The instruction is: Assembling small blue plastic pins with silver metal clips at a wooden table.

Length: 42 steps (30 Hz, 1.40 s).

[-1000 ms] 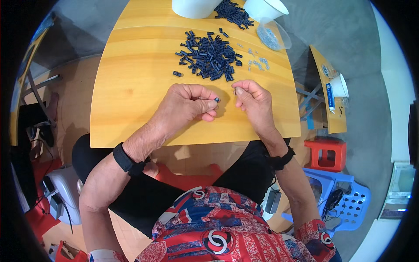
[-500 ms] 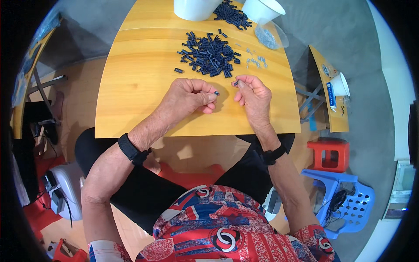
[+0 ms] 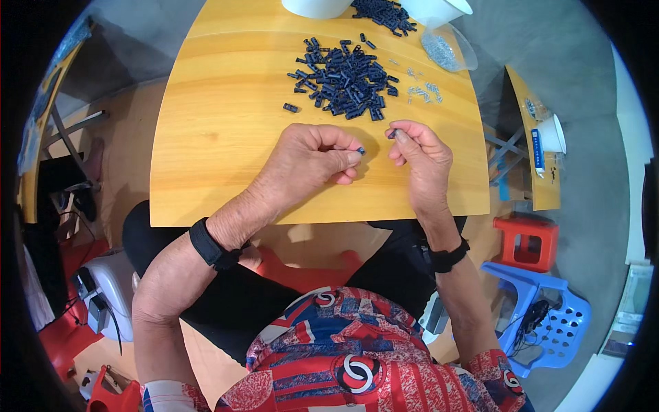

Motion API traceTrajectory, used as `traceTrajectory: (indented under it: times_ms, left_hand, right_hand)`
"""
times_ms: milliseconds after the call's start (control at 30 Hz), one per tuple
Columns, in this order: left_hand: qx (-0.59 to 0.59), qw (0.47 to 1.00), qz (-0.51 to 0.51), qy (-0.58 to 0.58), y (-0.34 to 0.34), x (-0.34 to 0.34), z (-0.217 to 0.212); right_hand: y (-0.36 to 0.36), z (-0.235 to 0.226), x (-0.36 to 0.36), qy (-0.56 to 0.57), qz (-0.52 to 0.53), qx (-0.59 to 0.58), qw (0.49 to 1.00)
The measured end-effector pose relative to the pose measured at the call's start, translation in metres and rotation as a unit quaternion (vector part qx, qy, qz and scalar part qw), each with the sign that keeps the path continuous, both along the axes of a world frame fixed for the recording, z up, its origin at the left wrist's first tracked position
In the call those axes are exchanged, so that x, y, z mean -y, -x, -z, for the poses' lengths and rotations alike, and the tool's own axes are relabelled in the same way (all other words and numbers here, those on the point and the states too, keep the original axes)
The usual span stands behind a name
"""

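My left hand [image 3: 312, 156] hovers over the near part of the wooden table [image 3: 206, 151], its thumb and index finger pinching a small dark piece [image 3: 361, 150] that shows a bluish tip. To its right, my right hand [image 3: 427, 152] is closed on another small dark piece [image 3: 392, 134], held between thumb and fingertips. The two hands are apart, and most of each piece is hidden by the fingers. Just beyond them lies a heap of small black plastic parts [image 3: 347, 81], with one single black part [image 3: 291, 108] lying left of it.
Small silvery metal pieces [image 3: 427, 93] lie right of the heap. Farther back are a clear shallow dish [image 3: 449, 49] of metal bits, another black heap [image 3: 386, 15] and two white tubs [image 3: 316, 5]. A red stool [image 3: 527, 240] and blue plastic chair [image 3: 542, 316] stand to the right.
The view has shifted slightly, so the table and its things appear moved. Both hands keep their pinches and stay about as far apart as before.
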<state>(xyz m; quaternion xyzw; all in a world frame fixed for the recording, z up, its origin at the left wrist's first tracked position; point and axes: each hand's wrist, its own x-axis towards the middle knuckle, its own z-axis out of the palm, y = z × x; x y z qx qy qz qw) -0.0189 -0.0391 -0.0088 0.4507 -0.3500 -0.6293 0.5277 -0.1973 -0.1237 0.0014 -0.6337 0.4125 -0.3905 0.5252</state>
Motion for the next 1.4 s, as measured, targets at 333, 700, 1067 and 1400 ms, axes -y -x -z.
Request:
traceTrajectory:
  times_ms: [333,700,1067,1400]
  left_hand:
    - [-0.005,1.0,-0.011,-0.005,-0.002,-0.003,-0.004]
    - [-0.012,1.0,-0.004,-0.001,-0.003,-0.004,-0.002]
    - [-0.018,1.0,-0.015,-0.001,-0.002,-0.004,0.0]
    - [-0.024,1.0,-0.011,-0.003,-0.002,-0.003,-0.002]
  right_hand:
    - [-0.022,-0.006,-0.028,0.014,-0.048,0.05,0.997]
    - [-0.025,-0.001,-0.032,0.064,-0.042,0.013,0.997]
    - [-0.025,0.002,-0.031,0.042,-0.037,0.029,0.998]
    - [-0.025,0.003,-0.031,0.119,-0.047,-0.024,0.991]
